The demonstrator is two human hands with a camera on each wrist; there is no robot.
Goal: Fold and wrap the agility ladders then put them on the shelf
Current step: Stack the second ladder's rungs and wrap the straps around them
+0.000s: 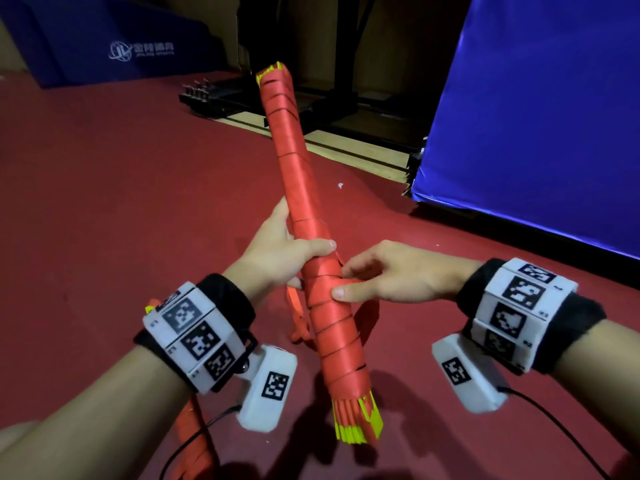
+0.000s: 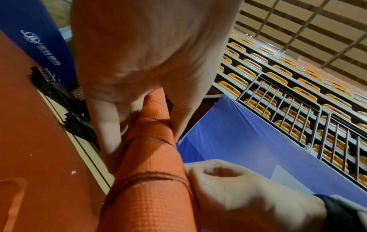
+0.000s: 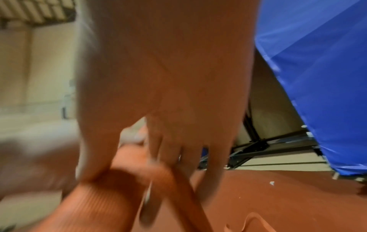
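Both wrist bands frame my left hand gripping the ladder bundle, right hand pinching its strap; slackening could unravel everything.

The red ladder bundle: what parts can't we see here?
- Strap end: head view, tucked under the right hand on the ladder bundle.
- Right-hand fingertips: right wrist view, motion-blurred.
- Bundle's far end: left wrist view, behind the left hand.
- Shelf: not identifiable in any view.
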